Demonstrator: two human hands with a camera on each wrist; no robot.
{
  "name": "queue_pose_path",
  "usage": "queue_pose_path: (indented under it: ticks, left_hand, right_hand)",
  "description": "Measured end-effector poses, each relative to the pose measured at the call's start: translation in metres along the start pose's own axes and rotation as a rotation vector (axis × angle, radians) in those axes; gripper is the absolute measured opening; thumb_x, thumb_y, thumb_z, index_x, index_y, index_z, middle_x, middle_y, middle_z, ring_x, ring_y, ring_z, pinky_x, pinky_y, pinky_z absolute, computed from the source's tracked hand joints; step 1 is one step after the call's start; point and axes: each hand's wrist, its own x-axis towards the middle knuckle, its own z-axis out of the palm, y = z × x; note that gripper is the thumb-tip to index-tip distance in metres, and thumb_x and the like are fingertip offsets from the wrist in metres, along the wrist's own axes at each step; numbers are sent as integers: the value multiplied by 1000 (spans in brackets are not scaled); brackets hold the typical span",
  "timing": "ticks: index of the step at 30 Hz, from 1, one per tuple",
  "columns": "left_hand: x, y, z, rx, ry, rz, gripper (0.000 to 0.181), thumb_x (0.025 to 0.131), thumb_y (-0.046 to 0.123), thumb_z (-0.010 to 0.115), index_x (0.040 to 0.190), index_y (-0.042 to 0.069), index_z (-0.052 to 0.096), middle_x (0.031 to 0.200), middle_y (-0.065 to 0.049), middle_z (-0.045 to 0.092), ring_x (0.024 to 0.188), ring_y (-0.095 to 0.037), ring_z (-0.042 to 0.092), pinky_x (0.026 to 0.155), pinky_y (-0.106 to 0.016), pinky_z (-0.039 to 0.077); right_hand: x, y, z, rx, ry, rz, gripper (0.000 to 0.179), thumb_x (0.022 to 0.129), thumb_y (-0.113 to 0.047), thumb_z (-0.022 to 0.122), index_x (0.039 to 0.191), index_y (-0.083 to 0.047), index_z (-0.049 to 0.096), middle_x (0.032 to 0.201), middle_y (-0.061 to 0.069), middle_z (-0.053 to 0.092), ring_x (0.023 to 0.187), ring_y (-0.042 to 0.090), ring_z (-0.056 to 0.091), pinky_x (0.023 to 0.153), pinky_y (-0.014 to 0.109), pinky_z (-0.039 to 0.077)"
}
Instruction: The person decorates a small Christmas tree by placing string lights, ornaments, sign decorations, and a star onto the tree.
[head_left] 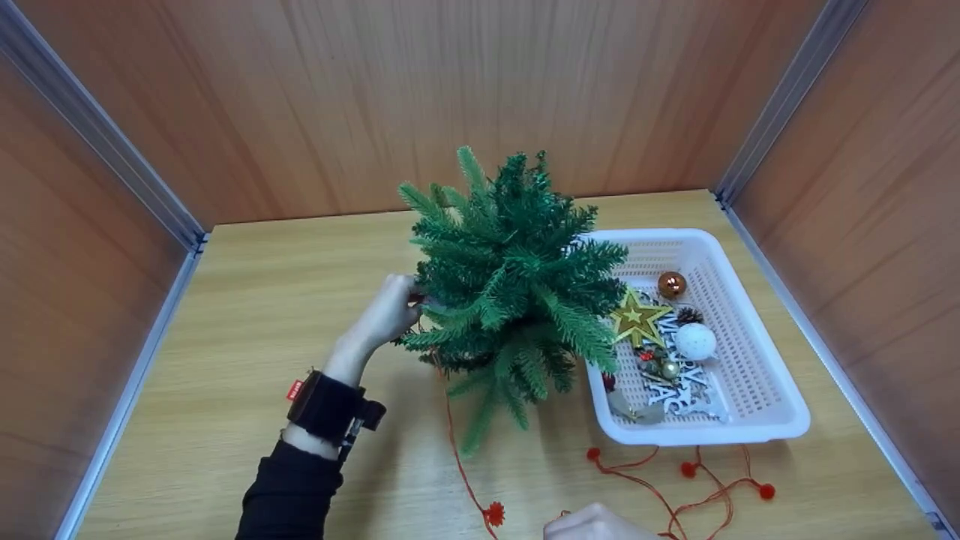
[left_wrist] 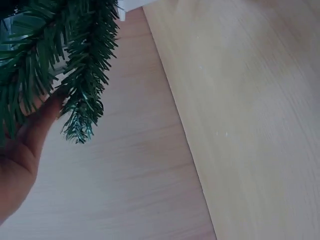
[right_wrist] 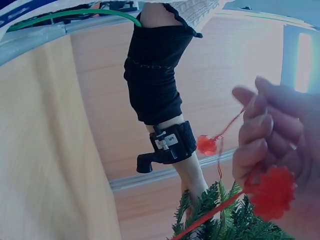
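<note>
A small green Christmas tree [head_left: 517, 285] stands mid-table. My left hand [head_left: 390, 311] reaches into the branches on its left side, fingertips hidden among the needles; I cannot tell what they hold. In the left wrist view, the thumb [left_wrist: 42, 125] lies against a drooping branch [left_wrist: 85, 75]. A red pom-pom garland [head_left: 456, 442] runs from the tree beside the left hand down toward the front edge. My right hand [right_wrist: 270, 130], low in the head view, grips the garland's string with curled fingers. One red pom-pom [right_wrist: 272, 192] hangs by its palm, another [right_wrist: 206, 145] beyond the fingertips.
Right of the tree, a white plastic basket [head_left: 765, 360] holds a gold star [head_left: 637, 316], a white ball [head_left: 695, 342], a copper ball [head_left: 672, 284] and other ornaments. More garland [head_left: 720, 491] lies loose before the basket. Wooden panels [head_left: 450, 97] enclose the back and sides.
</note>
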Motion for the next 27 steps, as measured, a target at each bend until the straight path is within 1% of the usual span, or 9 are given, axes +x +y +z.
queue_pose_path:
  ticks: [2,5,9,11,15,18,21,24,27]
  left_hand:
    - [-2,-2,-1,61,-31,-3,36,69,-21,39,84,-4,68,82,-15,66,73,-24,62,59,-25,42]
    - [-6,-2,-4,75,-54,-11,33,76,-16,41,95,-4,66,89,-16,65,72,-23,60,62,-28,46]
    - [-15,7,-12,-34,0,-20,20,88,-4,46,101,-3,61,93,-15,63,84,-24,60,77,-35,49]
    - [-21,13,-15,-102,15,-22,18,91,6,47,102,-2,59,93,-13,63,86,-23,60,78,-35,49]
    - [-32,23,-18,-154,-6,-94,36,88,20,56,115,-3,52,94,-11,64,84,-20,61,77,-32,49]
    - [-35,30,-15,-132,-33,-116,50,81,17,65,122,-6,46,95,-12,63,83,-19,61,76,-30,49]
    - [-32,35,-11,-125,-21,-77,41,79,9,67,115,-5,54,93,-13,64,78,-18,62,73,-28,50]
    - [-29,38,-9,-201,17,-69,24,79,-2,62,103,-4,62,93,-15,65,74,-18,64,69,-27,51]
    - [-25,38,-8,-292,39,-101,20,79,-12,57,96,-5,65,92,-18,64,74,-22,65,69,-30,52]
  right_hand:
    - [-2,1,1,57,17,50,12,83,2,51,81,-5,60,67,1,54,62,-4,48,56,3,39]
    - [-7,6,4,148,53,138,19,83,3,51,98,-3,62,77,5,62,68,0,55,59,9,45]
    - [-11,13,6,230,112,170,26,81,10,51,103,0,60,82,11,64,61,11,56,58,14,48]
    - [-12,16,8,230,142,162,27,78,13,52,102,1,60,80,13,64,57,15,54,56,14,47]
    - [-14,17,8,243,169,172,28,77,15,53,100,2,61,80,14,63,53,17,51,53,13,46]
    - [-11,15,7,246,177,174,28,78,16,53,100,2,61,80,14,63,52,17,50,52,12,45]
    - [-5,12,5,217,191,138,29,76,17,53,99,1,61,78,13,63,51,14,48,51,11,44]
    - [3,6,2,215,197,109,28,76,17,53,99,2,60,76,13,62,52,14,48,52,10,44]
    - [7,2,0,206,198,87,26,75,16,54,97,3,60,73,12,61,52,14,48,52,10,44]
